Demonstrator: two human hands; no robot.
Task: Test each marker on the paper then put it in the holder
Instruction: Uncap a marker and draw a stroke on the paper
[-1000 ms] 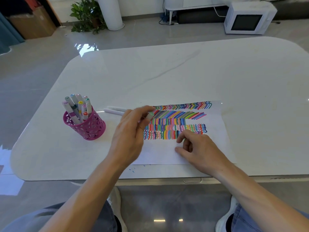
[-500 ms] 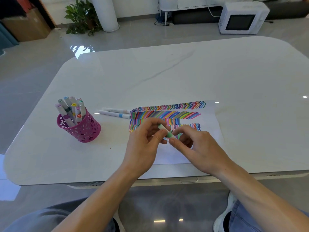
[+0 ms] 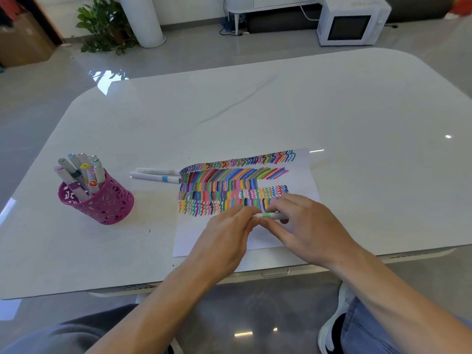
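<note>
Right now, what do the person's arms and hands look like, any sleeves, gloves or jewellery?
Both forearms are bare to the bottom edge of the frame, with no sleeves in view. The left hand and right hand wear no gloves, and no rings, watch or bracelet show on the parts visible.

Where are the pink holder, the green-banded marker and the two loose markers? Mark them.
pink holder [image 3: 107,204], head view, front wall.
green-banded marker [image 3: 267,215], head view, green band between both hands.
two loose markers [image 3: 155,177], head view, nearer marker's barrel.
</note>
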